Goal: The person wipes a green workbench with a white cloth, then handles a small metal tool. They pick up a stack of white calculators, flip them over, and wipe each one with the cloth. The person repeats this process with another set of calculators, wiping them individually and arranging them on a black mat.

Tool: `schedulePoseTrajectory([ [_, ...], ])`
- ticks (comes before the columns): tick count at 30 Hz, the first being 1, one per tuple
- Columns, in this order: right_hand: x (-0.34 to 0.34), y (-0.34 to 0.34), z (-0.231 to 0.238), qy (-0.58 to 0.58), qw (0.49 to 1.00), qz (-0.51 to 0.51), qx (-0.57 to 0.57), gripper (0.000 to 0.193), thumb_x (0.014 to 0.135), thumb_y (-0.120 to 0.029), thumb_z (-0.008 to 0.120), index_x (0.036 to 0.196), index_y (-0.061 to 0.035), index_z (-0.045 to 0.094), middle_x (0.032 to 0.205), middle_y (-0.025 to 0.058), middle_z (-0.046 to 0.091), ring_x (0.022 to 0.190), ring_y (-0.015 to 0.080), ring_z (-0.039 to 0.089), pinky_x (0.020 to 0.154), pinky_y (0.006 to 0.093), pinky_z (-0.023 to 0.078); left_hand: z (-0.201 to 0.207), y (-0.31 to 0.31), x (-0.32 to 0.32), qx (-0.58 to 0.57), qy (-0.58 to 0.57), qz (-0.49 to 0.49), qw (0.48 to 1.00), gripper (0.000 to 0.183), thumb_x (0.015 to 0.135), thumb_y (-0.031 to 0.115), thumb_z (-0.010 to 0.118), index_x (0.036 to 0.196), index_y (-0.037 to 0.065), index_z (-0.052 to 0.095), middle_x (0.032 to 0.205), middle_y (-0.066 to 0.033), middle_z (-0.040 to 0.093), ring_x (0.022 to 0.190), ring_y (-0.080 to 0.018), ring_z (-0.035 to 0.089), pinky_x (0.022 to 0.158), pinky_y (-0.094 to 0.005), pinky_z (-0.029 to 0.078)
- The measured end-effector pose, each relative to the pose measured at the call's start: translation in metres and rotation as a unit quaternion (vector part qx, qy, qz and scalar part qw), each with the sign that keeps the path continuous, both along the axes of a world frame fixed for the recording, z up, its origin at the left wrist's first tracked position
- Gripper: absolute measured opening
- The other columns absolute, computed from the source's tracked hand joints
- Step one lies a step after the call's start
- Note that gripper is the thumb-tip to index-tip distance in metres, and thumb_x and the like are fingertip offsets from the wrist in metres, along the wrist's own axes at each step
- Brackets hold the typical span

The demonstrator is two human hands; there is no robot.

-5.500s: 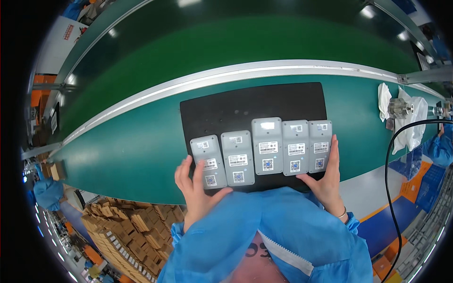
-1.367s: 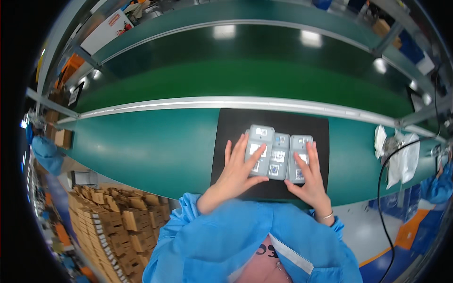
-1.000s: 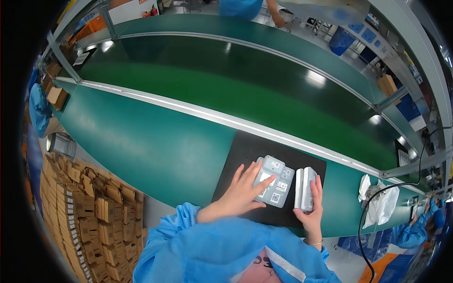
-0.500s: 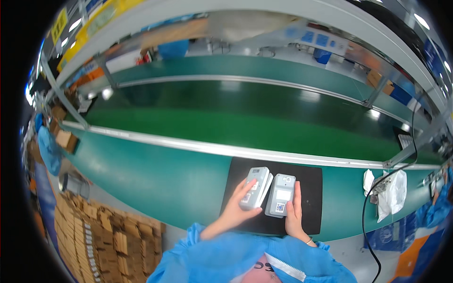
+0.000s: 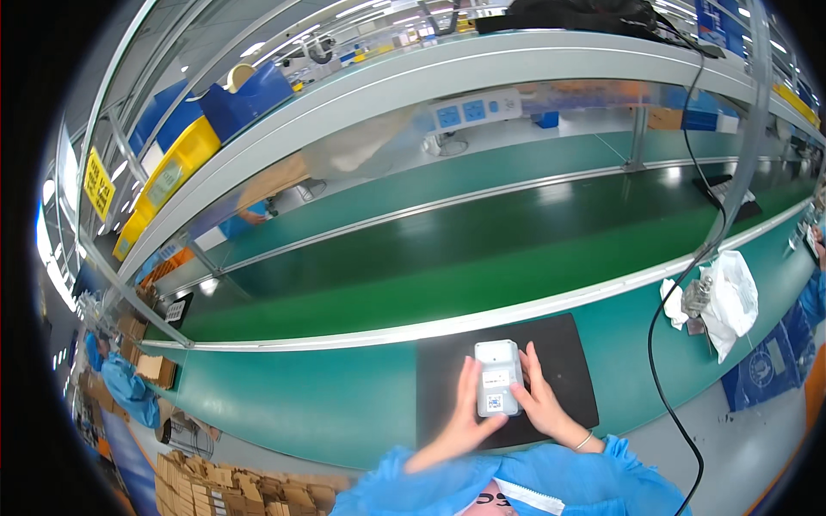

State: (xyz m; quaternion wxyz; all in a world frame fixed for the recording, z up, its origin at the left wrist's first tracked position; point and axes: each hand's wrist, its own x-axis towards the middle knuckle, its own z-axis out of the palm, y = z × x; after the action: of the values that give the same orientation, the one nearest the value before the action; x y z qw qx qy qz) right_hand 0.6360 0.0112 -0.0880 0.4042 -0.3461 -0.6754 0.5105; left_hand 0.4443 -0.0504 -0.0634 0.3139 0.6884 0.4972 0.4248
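A light-grey, box-shaped electronic device with rounded corners stands over the black mat, its labelled face up. White labels, one with a square code, lie on that face. My left hand grips its left edge, thumb at the bottom corner and fingers along the side. From the right, my right hand closes on the same device, its thumb lying over the right edge. Only one device face shows; whether a second one lies beneath it is hidden.
Beyond the green worktop runs a green conveyor belt behind a pale metal rail. A black cable hangs at the right, near a white plastic bag. Stacked cardboard sits low at left. An overhead shelf carries a yellow bin.
Two grey devices were held side by side, one per hand; now they are brought together and one face shows between both hands. The head view has tilted and shifted upward.
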Motion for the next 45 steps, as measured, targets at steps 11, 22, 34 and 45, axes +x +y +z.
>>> schedulePoseTrajectory([
  [11, 0.007, 0.02, 0.015, -0.269, 0.959, -0.006, 0.086, 0.089, 0.09, -0.057, 0.066, 0.149, 0.0037, 0.042, 0.155, 0.0321, 0.037, 0.143, 0.0441, 0.039, 0.116, 0.0482, 0.036, -0.009, 0.033, -0.026, -0.093, 0.09, -0.065, 0.989, 0.067, 0.109, 0.052, 0.025, 0.149, 0.002, 0.046, 0.155, -0.0224, 0.042, 0.149, -0.0383, 0.031, 0.122, -0.054, 0.016],
  [22, 0.017, -0.017, 0.006, -0.114, 0.967, 0.053, 0.222, 0.145, 0.064, -0.019, 0.095, 0.161, -0.0044, -0.011, 0.164, 0.0319, 0.016, 0.149, 0.0462, 0.03, 0.118, 0.0472, 0.037, -0.017, 0.002, -0.013, 0.034, -0.025, -0.146, 0.988, 0.157, 0.059, 0.043, 0.099, 0.16, 0.001, -0.014, 0.166, -0.0297, -0.002, 0.155, -0.0455, 0.005, 0.124, -0.0542, 0.018],
  [34, 0.01, -0.028, -0.011, -0.199, 0.953, 0.019, 0.227, 0.128, 0.076, -0.018, 0.088, 0.161, -0.0002, -0.007, 0.162, 0.0323, 0.022, 0.139, 0.05, 0.044, 0.109, 0.0479, 0.048, -0.055, -0.01, -0.01, 0.139, -0.022, -0.128, 0.982, 0.151, 0.064, 0.03, 0.097, 0.161, 0.01, -0.017, 0.165, -0.0349, -0.006, 0.154, -0.0526, 0.006, 0.122, -0.0585, 0.022],
  [45, 0.0, -0.022, 0.0, -0.246, 0.949, 0.011, 0.198, 0.119, 0.082, -0.024, 0.082, 0.159, 0.0077, -0.003, 0.161, 0.0363, 0.02, 0.146, 0.0504, 0.033, 0.117, 0.0521, 0.035, -0.028, -0.005, -0.004, -0.001, -0.007, -0.116, 0.993, 0.148, 0.078, 0.028, 0.09, 0.151, 0.008, -0.037, 0.166, -0.0299, -0.015, 0.156, -0.0439, 0.002, 0.125, -0.0509, 0.013],
])
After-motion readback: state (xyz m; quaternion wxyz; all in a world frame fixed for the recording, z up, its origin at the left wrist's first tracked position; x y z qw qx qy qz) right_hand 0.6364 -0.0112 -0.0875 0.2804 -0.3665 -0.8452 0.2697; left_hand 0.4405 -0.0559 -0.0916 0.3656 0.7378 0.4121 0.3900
